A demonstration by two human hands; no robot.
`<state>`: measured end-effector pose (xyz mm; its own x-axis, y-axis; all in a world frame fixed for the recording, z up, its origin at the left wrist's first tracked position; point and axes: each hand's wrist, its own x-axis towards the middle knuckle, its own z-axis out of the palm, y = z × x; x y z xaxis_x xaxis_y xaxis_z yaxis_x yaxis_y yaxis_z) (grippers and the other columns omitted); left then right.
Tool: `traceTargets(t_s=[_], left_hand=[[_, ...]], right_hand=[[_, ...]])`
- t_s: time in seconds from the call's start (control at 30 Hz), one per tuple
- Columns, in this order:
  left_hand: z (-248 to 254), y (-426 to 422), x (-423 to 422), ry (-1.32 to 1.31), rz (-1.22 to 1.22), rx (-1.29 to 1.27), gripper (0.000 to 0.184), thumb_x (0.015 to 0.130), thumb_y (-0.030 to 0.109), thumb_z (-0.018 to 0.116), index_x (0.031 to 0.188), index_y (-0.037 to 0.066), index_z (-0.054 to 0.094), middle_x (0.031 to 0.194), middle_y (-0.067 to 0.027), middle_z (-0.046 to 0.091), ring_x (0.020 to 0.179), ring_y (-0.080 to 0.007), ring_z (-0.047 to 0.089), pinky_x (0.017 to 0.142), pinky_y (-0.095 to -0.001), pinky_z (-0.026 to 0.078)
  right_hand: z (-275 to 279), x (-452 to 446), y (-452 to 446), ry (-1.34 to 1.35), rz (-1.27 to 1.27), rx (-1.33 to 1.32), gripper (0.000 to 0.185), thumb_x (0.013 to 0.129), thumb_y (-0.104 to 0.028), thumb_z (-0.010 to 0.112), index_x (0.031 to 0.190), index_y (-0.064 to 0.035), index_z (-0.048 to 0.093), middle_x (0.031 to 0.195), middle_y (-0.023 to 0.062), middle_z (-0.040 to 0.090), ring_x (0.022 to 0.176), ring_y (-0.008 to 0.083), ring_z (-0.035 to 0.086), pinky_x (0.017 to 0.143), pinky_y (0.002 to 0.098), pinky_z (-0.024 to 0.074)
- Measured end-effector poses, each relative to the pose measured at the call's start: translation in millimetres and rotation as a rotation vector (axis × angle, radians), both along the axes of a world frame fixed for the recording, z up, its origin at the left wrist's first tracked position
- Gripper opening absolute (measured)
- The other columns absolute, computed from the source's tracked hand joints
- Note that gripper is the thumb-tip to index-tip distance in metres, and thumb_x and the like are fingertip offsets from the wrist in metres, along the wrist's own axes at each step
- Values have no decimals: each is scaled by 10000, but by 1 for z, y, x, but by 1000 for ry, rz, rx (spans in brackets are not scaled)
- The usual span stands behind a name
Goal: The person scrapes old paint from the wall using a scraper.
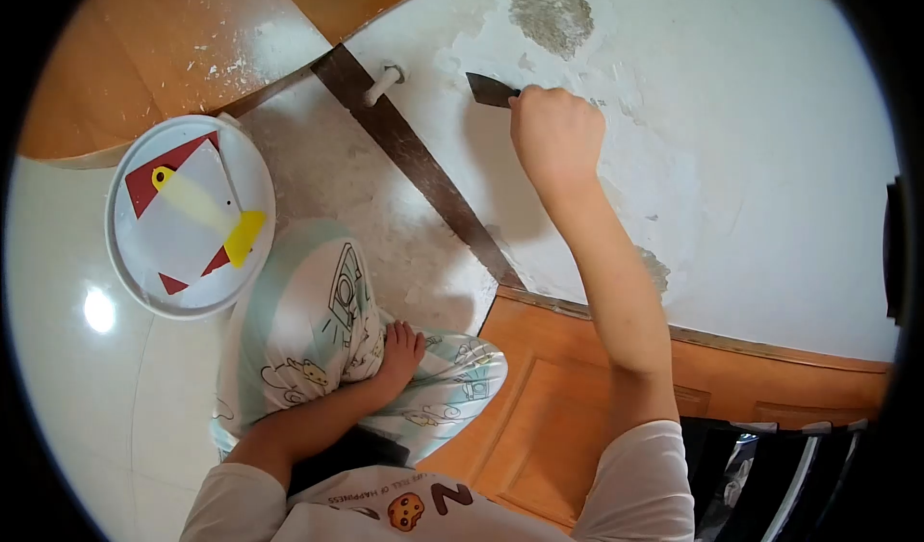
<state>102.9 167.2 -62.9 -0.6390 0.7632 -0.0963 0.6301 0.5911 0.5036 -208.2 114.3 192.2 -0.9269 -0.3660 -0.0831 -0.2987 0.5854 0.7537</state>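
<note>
My right hand [558,138] is closed round the handle of a putty knife [491,90]. The dark blade points left and lies at or close to the white wall [751,157]; whether it touches is unclear. Above the hand the wall has a rough grey bare patch [551,17], and a smaller one [654,271] shows beside my forearm. My left hand [399,354] rests on my patterned trousers [308,301], its fingers close together over the cloth; whether anything is under them is hidden.
A round white lid or tub [130,263] with red and yellow markings stands at the left. A short white pipe [382,87] sticks out beside the dark baseboard [414,162]. Wooden furniture [144,61] is at upper left, an orange door [549,417] below.
</note>
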Motion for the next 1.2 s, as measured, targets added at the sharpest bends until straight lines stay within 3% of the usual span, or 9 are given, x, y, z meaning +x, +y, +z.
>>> traceTargets(t_s=[0.1, 0.2, 0.7, 0.8, 0.9, 1.07, 1.2], left_hand=[[-1, 3, 14, 22, -3, 37, 441, 849, 187, 406, 1267, 52, 366, 1265, -269, 370, 1150, -428, 359, 955, -561, 226], [-5, 4, 5, 30, 30, 48, 438, 847, 197, 401, 1255, 40, 377, 1255, -269, 379, 1144, -422, 366, 959, -554, 224], [-4, -1, 4, 111, 46, 19, 511, 813, 244, 459, 1259, 13, 362, 1249, -274, 378, 1148, -414, 362, 970, -527, 222], [-1, -2, 4, 59, -5, 53, 545, 798, 270, 485, 1258, 6, 357, 1242, -281, 379, 1147, -419, 358, 967, -530, 222], [-7, 0, 9, 88, 18, 51, 559, 793, 283, 495, 1256, 1, 356, 1235, -285, 381, 1145, -422, 356, 965, -533, 224], [-7, 0, 7, 47, 9, 84, 549, 795, 270, 488, 1254, -3, 357, 1230, -289, 383, 1140, -425, 360, 954, -542, 235], [-11, 4, 11, 54, 36, 67, 522, 808, 251, 463, 1252, -4, 358, 1229, -286, 386, 1138, -425, 361, 949, -545, 240]], right_hand=[[1, 1, 22, -46, 116, -13, 58, 655, -63, 537, 624, -51, 585, 616, 122, 606, 552, 255, 610, 458, 343, 462], [14, 10, 18, -25, 21, -23, 56, 638, -59, 541, 601, -56, 582, 608, 116, 601, 545, 251, 607, 449, 337, 459], [-8, 5, 12, 15, 86, -47, 78, 654, -60, 534, 603, -67, 592, 632, 128, 610, 559, 251, 611, 458, 340, 463], [12, 12, 26, -58, 103, -22, 79, 659, -63, 536, 616, -68, 602, 614, 125, 606, 559, 247, 611, 449, 345, 457], [26, 16, 18, -10, -60, -41, 80, 657, -65, 548, 615, -80, 614, 625, 121, 610, 576, 247, 614, 452, 342, 455], [-74, -7, 5, -141, 71, -116, 67, 660, -77, 567, 637, -100, 625, 605, 100, 611, 582, 225, 619, 456, 331, 458], [-26, 16, 4, -17, 85, -133, 63, 632, -73, 572, 581, -103, 593, 572, 87, 602, 543, 211, 612, 421, 316, 447]])
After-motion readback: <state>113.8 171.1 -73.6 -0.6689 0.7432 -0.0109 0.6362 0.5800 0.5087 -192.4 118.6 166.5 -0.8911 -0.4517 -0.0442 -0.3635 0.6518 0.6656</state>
